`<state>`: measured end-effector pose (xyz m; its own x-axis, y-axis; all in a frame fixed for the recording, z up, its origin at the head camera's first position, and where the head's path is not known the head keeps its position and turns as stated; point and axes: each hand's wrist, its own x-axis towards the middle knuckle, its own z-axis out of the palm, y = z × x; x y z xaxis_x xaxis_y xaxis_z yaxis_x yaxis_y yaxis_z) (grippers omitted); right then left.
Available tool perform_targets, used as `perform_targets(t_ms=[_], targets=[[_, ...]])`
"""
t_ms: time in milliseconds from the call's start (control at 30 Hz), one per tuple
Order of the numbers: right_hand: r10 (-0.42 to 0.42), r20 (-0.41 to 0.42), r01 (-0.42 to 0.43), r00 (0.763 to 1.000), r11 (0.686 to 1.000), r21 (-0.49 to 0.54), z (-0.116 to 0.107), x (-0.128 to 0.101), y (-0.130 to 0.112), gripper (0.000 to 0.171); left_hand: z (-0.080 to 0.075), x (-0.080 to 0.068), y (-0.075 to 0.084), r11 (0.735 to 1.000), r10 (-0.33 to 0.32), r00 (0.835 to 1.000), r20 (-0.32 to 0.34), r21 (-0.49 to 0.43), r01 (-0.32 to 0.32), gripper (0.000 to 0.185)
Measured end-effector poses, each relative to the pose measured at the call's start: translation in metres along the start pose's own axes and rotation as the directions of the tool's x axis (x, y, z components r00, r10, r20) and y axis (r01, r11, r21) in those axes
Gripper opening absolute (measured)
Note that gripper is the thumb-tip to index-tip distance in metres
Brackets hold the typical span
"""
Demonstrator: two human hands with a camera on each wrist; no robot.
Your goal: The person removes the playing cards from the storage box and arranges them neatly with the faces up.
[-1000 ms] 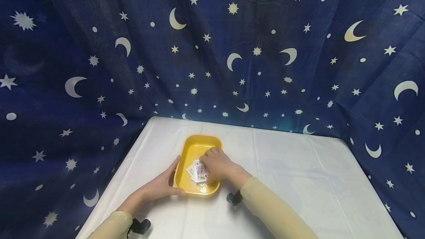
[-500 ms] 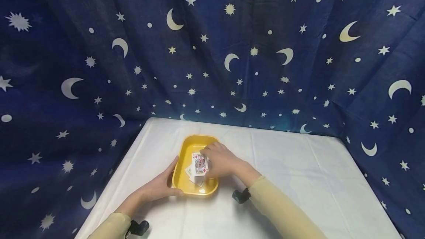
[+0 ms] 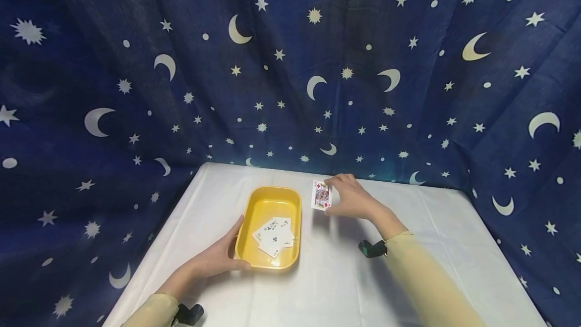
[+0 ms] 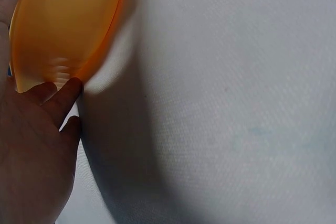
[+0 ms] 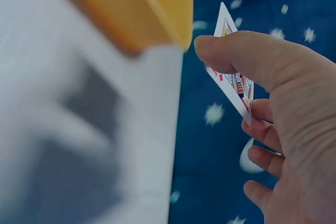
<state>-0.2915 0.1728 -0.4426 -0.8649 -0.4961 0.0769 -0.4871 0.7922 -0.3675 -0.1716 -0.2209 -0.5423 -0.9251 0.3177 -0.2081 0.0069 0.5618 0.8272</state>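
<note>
A yellow tray stands on the white table, with several playing cards lying face up in its near half. My left hand holds the tray's near left corner, thumb along the front rim; in the left wrist view the palm lies against the tray's wall. My right hand is right of the tray, above the table's far part, pinching a single face card with red diamonds. In the right wrist view the thumb presses on that card, the tray's edge behind it.
The white tablecloth stretches to the right of the tray. A dark blue curtain with moons and stars hangs close behind and around the table's sides. Small black wrist mounts sit on both sleeves.
My right hand picked the diamond face card out of the tray, lifted it and carried it right and away from me. The left hand stayed on the tray.
</note>
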Motion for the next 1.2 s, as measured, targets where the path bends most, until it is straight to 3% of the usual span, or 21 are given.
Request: perform_targets(t_ms=[400,600,1200], targets=[[0.139,0.139,-0.138,0.980,0.990,-0.019,0.031,-0.009,0.049,0.085,-0.001,0.000,-0.004,0.999,0.034,0.999,0.003,0.000,-0.034,0.134],[0.191,0.193,-0.200,0.962,0.980,0.025,0.046,-0.009,0.054,0.087,-0.001,-0.002,-0.005,0.997,0.075,0.997,0.016,-0.024,-0.075,0.131],[0.231,0.259,-0.246,0.938,0.969,0.026,0.059,-0.005,0.061,0.084,-0.001,-0.003,-0.002,0.998,0.059,0.998,0.011,-0.015,-0.058,0.132]])
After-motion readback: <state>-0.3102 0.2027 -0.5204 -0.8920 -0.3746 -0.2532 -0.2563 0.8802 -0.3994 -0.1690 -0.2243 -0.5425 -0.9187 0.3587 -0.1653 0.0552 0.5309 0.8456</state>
